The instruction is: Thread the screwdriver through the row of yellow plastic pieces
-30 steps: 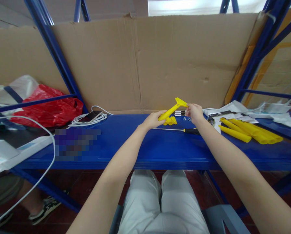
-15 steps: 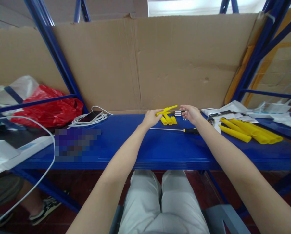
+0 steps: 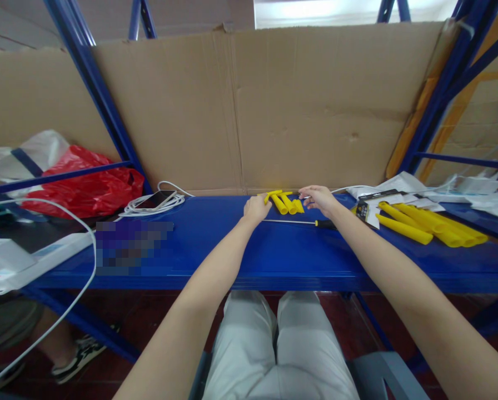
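My left hand point(image 3: 256, 209) is closed around a yellow tapered plastic tube point(image 3: 275, 193), held low over the back of the blue shelf point(image 3: 215, 239). Several similar yellow tubes point(image 3: 289, 204) lie side by side just right of it. Across from them, my right hand point(image 3: 320, 200) has its fingers bent together at the far edge, where small silvery parts stood; whatever is between the fingertips is too small to name. In front of both hands lies a long screwdriver point(image 3: 290, 221) with a black and yellow handle, partly under my right wrist.
More yellow tubes point(image 3: 432, 225) are piled at right beside a black-and-white package point(image 3: 374, 206). At left are a coiled white cable point(image 3: 153, 205), a red plastic bag point(image 3: 86, 183) and a white power strip point(image 3: 36, 264). A cardboard sheet point(image 3: 315, 111) walls off the back.
My left hand has lowered and drawn slightly left, bringing its yellow tube down near the others. My right hand has moved left and down onto the spot of the small silvery parts.
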`<control>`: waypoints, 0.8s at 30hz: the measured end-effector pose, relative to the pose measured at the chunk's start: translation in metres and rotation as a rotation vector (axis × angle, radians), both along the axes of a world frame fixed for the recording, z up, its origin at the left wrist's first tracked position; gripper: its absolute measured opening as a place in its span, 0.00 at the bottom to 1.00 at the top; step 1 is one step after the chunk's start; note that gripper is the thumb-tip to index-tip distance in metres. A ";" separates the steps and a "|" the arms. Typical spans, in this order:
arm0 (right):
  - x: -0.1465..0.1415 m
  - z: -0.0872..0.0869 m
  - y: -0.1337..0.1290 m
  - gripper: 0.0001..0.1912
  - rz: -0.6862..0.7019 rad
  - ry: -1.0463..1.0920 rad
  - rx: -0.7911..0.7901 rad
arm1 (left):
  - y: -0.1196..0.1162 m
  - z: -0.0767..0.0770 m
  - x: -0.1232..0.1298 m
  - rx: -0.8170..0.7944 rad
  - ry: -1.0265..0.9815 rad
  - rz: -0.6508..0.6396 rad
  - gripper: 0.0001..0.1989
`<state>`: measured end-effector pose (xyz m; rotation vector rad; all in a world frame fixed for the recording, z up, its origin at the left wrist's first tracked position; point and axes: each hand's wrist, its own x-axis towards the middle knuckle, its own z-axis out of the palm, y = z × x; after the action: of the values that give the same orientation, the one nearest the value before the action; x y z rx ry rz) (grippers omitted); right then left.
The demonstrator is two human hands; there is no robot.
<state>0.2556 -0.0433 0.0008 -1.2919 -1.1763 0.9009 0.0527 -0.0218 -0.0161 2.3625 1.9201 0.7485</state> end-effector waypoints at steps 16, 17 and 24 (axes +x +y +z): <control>-0.002 -0.015 0.013 0.10 0.073 -0.699 0.118 | 0.002 -0.008 0.002 -0.246 0.212 -0.143 0.30; -0.002 -0.018 0.015 0.12 0.097 -0.790 0.151 | 0.003 -0.008 0.001 -0.231 0.204 -0.139 0.29; -0.004 -0.030 0.022 0.19 0.249 -1.083 0.221 | 0.004 -0.006 -0.001 -0.115 0.115 -0.110 0.23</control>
<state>0.2519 -0.0211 -0.0289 -1.4906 -2.2313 0.1506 0.0516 -0.0173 -0.0218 2.4655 1.8007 0.4922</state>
